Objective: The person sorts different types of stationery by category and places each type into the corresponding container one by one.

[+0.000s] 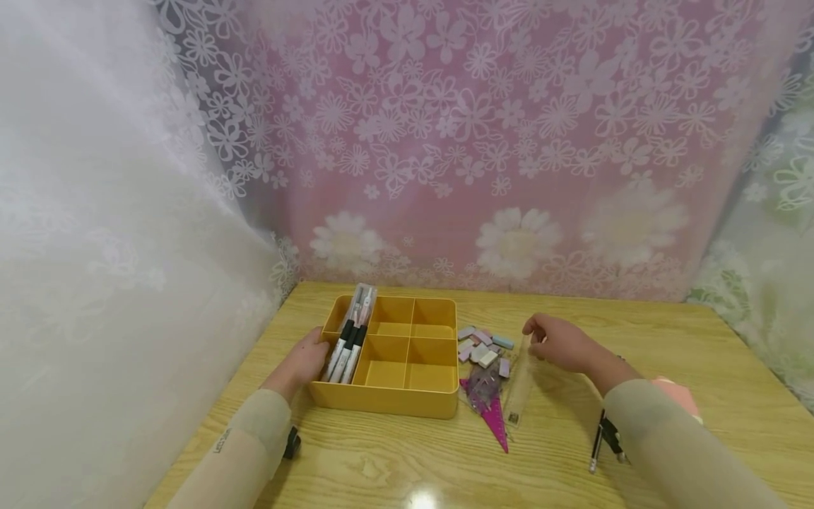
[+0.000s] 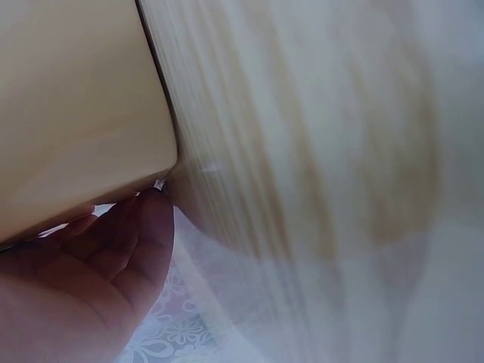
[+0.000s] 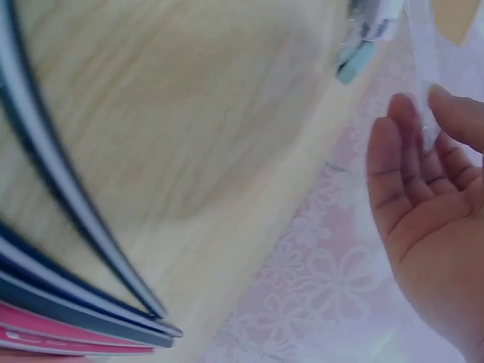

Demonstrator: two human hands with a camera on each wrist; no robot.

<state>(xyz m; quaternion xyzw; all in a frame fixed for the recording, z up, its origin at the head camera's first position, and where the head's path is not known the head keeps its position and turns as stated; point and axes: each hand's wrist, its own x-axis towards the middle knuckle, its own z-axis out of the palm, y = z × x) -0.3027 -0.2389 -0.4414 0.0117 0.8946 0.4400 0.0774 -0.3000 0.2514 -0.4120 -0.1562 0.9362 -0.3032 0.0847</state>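
Observation:
A yellow divided organizer (image 1: 388, 401) stands on the table. My left hand (image 1: 308, 357) touches its left side; in the left wrist view the fingers (image 2: 155, 227) lie along the box's outer wall near its lower corner. White markers (image 1: 343, 360) with black caps and a clear case of pens (image 1: 364, 300) stick up in the left compartments. To the right of the organizer, my right hand (image 1: 562, 344) pinches one end of a clear ruler (image 1: 521, 385) between thumb and fingers. The ruler (image 3: 425, 60) runs away from the fingertips in the right wrist view.
Beside the organizer lie several pastel erasers (image 1: 480, 344), a greyish clear drawing template (image 1: 485, 385) and a magenta set square (image 1: 492, 420). Pencils (image 1: 596, 442) and a pink item (image 1: 679, 397) show around my right sleeve. A flowered curtain (image 1: 496, 177) hangs behind the table.

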